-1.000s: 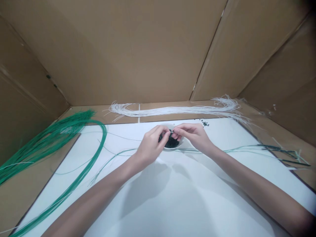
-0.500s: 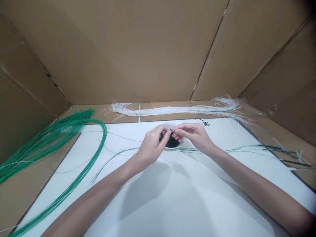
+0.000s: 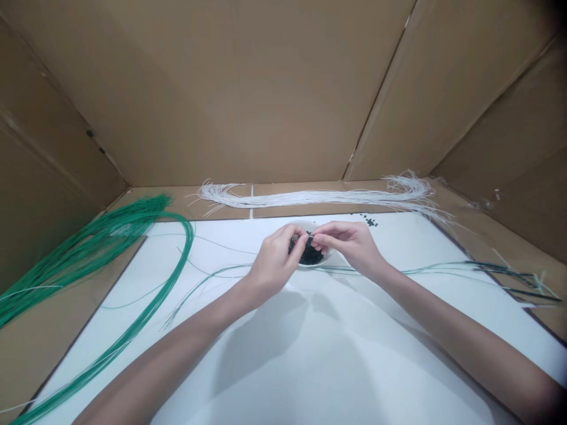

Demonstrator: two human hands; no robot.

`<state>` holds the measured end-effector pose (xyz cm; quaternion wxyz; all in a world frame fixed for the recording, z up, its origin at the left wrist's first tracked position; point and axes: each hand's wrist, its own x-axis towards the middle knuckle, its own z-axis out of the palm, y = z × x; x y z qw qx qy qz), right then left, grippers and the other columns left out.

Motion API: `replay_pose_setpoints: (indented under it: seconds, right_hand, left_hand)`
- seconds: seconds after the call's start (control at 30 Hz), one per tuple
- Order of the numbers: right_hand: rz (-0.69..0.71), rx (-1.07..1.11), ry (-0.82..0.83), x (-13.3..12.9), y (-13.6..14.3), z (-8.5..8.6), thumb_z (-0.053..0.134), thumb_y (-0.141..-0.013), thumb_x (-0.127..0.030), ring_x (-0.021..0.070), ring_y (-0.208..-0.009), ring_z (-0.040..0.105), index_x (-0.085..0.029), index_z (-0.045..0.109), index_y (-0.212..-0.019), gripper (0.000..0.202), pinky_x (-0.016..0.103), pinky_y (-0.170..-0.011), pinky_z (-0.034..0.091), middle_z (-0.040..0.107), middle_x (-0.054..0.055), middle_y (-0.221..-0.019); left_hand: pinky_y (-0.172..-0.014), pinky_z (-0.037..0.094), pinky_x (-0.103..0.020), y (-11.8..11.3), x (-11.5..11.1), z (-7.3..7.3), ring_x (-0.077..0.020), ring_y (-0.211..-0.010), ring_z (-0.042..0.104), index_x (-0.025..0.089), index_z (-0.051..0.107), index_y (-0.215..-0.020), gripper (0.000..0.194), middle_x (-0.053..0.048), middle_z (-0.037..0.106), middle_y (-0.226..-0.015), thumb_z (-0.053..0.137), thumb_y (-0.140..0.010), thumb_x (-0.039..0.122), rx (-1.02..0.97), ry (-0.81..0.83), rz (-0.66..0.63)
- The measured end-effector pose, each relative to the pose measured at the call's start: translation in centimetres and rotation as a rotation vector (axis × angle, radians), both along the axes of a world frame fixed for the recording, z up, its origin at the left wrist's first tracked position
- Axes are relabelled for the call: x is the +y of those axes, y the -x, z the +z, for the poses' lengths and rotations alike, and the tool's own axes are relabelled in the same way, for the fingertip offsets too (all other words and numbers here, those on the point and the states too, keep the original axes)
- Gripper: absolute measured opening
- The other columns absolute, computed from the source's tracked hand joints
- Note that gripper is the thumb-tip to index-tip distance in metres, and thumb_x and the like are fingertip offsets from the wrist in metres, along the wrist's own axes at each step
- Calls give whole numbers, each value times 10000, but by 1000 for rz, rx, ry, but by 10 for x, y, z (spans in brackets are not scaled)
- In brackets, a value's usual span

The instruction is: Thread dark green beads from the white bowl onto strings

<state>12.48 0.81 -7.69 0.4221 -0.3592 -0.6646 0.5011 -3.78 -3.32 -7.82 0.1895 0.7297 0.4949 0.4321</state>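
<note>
Lettering, numbers, signs: none legible. Dark marks (image 3: 90,134) on cardboard wall (image 3: 53,103), ten o'clock: seemingly wordless, too small to tell.

Bowl (image 3: 307,225) partly hidden, pinched item (image 3: 310,236) above it too small to identify, green strands (image 3: 88,247) left of it cut off

My left grip (image 3: 275,260) and right grip (image 3: 349,243) are bare, with slender fingers (image 3: 299,247); my left forearm (image 3: 186,342) and right forearm (image 3: 452,333) are bare too, long, smooth, narrowing toward the wrists (image 3: 248,290).
</note>
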Motion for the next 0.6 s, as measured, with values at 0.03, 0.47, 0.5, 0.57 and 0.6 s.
replay_pose_setpoints:
  seconds: [0.03, 0.47, 0.5, 0.57, 0.6]
  right_hand:
    - [-7, -3, -8, 0, 0, 0, 671, -638, -312, 116, -569, 581, -155, 671, -695, 167, 227, -502, 495, 647, 28, -659]
    - [-52, -78, -87, -2, 0, 1, 671, -633, -322, 125, -595, 584, -153, 670, -718, 189, 232, -518, 505, 656, 38, -708]
    - [-57, -86, -107, -2, 0, 0, 670, -635, -323, 117, -578, 571, -152, 664, -698, 182, 229, -513, 500, 649, 34, -696]
    - [-53, -105, -137, -2, 0, 0, 661, -645, -326, 110, -563, 555, -150, 657, -673, 178, 224, -511, 494, 641, 31, -677]
    - [-51, -116, -145, -1, -1, -1, 654, -652, -330, 112, -569, 556, -150, 658, -678, 182, 225, -515, 493, 642, 32, -681]
  left_hand:
    - [-624, 388, -186, 0, 0, 0, -87, -642, 507, 174, 514, -799, 141, 1, 583, -754, 409, -846, 257, 2, -4, 1]
    - [-613, 387, -177, 0, -1, -2, -78, -631, 501, 174, 510, -799, 131, 5, 576, -755, 410, -848, 242, -4, -14, -11]
    - [-613, 387, -176, 0, -1, -2, -78, -635, 501, 173, 509, -798, 131, 5, 575, -757, 409, -848, 243, -4, -13, -16]
    - [-615, 386, -173, 0, -1, -1, -77, -646, 500, 171, 505, -798, 125, 5, 571, -760, 411, -846, 238, -1, -13, -26]
    - [-616, 386, -172, 0, -1, -1, -76, -650, 499, 170, 504, -798, 118, 6, 568, -760, 414, -843, 233, 5, -13, -33]
